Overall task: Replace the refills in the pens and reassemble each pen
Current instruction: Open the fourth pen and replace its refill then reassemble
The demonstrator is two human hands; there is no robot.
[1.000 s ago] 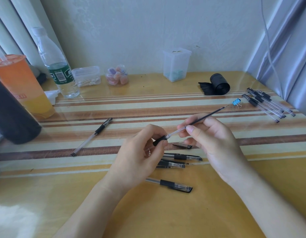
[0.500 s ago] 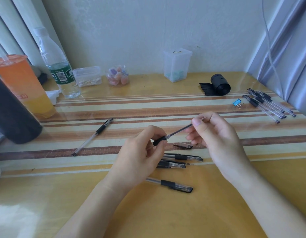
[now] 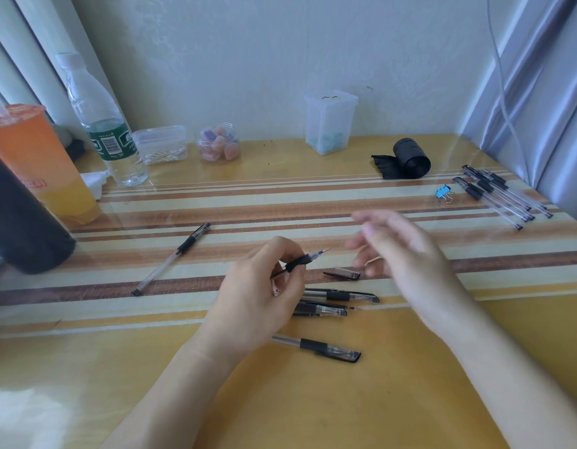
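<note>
My left hand point(image 3: 258, 286) pinches a pen point(image 3: 301, 261) at its black grip, thumb and fingers curled around it, above the middle of the surface point(image 3: 280, 400). The bare tip points up and to the far right. The rest of the barrel is hidden behind my palm. My right hand point(image 3: 400, 254) is in the air just right of the tip and does not touch it. It is blurred, but the fingers look spread and loose, and I see nothing in them.

A loose cap point(image 3: 342, 273) lies on the surface below the gap between the two hands. Three more pens point(image 3: 340, 295) lie near it, partly under my left hand. A single pen point(image 3: 172, 258) lies well apart on the left. A row of pens point(image 3: 501, 196) lies at the far right edge, with a blue binder clip point(image 3: 442, 192) beside it.

I judge that the held pen is nearly together and needs its cap. The hold is only a fingertip pinch at the grip, so a push on the tip can turn the pen or make it slip. The blur tells me the right hand is quick at this moment, and a quick reach can knock the small cap away or under the other pens. I cannot tell if the clear front cone is screwed fully; if not, capping can loosen it.
</note>
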